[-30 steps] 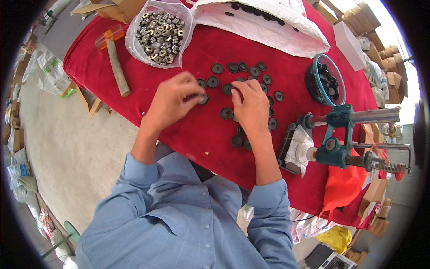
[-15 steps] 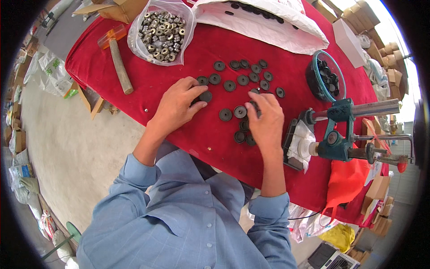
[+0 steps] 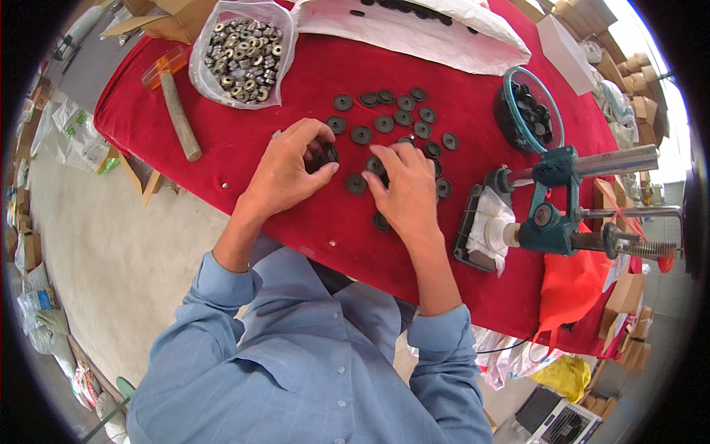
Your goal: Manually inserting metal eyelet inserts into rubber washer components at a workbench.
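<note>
Over the bench draped in red cloth (image 3: 473,111), our left hand (image 3: 286,169) has its fingers clamped on a black, round, rimmed disc (image 3: 322,157) (perhaps more than one; we cannot tell), while our right hand (image 3: 409,191) pinches another black disc (image 3: 375,164) between thumb and fingers, near the loose round discs (image 3: 362,135) scattered before us

Discs (image 3: 361,135) spread mid-table (image 3: 310,214); at least one in the left hand (image 3: 296,166), right hand (image 3: 407,177) at the near side of the spread. Hammer (image 3: 177,111) far left, bag (image 3: 197,74) of rings (image 3: 244,59) right of it, toward the back. Sack (image 3: 414,48) behind the discs, more discs inside. Tub (image 3: 504,118) of parts right of them, box (image 3: 568,55) behind it. Press (image 3: 551,214) at right, before the tub, cloth (image 3: 488,222) on its base.
</note>
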The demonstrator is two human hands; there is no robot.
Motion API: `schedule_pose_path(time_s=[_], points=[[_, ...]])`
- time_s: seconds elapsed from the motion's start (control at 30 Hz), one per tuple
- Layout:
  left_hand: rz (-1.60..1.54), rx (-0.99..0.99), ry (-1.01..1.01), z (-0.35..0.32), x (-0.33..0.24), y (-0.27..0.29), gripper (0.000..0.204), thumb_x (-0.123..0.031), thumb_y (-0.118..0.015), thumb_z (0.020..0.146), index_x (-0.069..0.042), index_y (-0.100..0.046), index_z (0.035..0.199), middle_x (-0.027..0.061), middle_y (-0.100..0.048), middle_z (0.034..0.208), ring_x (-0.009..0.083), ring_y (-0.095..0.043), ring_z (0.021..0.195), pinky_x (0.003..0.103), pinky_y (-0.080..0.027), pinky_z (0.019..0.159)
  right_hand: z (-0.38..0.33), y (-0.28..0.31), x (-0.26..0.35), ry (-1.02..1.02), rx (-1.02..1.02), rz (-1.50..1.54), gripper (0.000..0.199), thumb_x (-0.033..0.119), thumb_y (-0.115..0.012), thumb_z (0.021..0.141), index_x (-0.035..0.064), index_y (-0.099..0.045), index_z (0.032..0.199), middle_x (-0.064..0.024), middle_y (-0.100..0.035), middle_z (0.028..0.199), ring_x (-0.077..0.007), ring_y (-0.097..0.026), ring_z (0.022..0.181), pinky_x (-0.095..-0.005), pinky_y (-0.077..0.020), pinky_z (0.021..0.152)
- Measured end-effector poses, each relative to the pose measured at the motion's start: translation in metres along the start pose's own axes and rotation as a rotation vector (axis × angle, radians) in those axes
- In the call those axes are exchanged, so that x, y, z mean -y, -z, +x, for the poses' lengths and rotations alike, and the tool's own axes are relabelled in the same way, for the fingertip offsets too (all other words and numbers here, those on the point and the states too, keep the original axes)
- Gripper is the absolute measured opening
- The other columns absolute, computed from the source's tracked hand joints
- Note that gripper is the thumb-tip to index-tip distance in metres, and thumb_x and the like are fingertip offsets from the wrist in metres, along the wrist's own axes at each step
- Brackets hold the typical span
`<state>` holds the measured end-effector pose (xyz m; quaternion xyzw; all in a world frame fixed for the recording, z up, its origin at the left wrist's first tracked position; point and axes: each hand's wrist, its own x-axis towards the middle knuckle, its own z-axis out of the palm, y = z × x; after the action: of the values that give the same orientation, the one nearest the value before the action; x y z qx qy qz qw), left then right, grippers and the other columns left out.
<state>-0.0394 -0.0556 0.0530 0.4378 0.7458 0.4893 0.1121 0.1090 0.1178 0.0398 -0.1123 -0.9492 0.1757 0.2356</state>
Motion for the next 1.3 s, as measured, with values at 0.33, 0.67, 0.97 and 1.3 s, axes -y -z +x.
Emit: schedule_pose_path(time_s=[0.33,0.67,0.97,1.3], points=[[0.389,-0.013,-0.213,0.004,0.016,-0.012,0.024,-0.006,-0.079,0.076,-0.005,-0.063,0.093,0.0124,-0.063,0.102,0.0349,-0.061,0.1,0.047,-0.049,0.084,-0.009,0.017,-0.052,-0.141,-0.161,-0.068,0.024,0.012,-0.08,0.087,0.0095,-0.076,0.111,-0.0122,-0.068,0.116,-0.0342,-0.065,0.108,-0.0484,-0.0525,0.09],[0.301,0.107,-0.315,0.007,-0.012,-0.045,0.028,-0.008,-0.08,0.084,-0.004,-0.073,0.111,0.0136,-0.065,0.112,0.0342,-0.063,0.104,0.046,-0.052,0.091,-0.018,0.041,-0.068,-0.336,-0.166,-0.053,0.023,0.013,-0.077,0.091,0.0094,-0.077,0.113,-0.016,-0.069,0.111,-0.038,-0.069,0.1,-0.0481,-0.0557,0.087],[0.28,0.214,-0.361,0.015,-0.021,-0.077,0.027,-0.008,-0.08,0.084,-0.004,-0.076,0.111,0.0107,-0.065,0.106,0.0313,-0.063,0.101,0.044,-0.05,0.089,-0.032,0.044,-0.056,-0.326,-0.087,-0.05,0.026,0.014,-0.08,0.088,0.0095,-0.077,0.114,-0.0135,-0.068,0.11,-0.0353,-0.067,0.104,-0.0484,-0.0534,0.091],[0.391,0.21,-0.331,0.004,-0.022,-0.063,0.028,-0.011,-0.08,0.085,-0.005,-0.076,0.113,0.0114,-0.064,0.107,0.0315,-0.062,0.101,0.043,-0.05,0.088,-0.024,0.046,-0.044,-0.321,0.023,0.211,0.029,0.006,-0.081,0.083,0.0036,-0.074,0.111,-0.0134,-0.068,0.101,-0.0263,-0.068,0.08,-0.0381,-0.0569,0.074]])
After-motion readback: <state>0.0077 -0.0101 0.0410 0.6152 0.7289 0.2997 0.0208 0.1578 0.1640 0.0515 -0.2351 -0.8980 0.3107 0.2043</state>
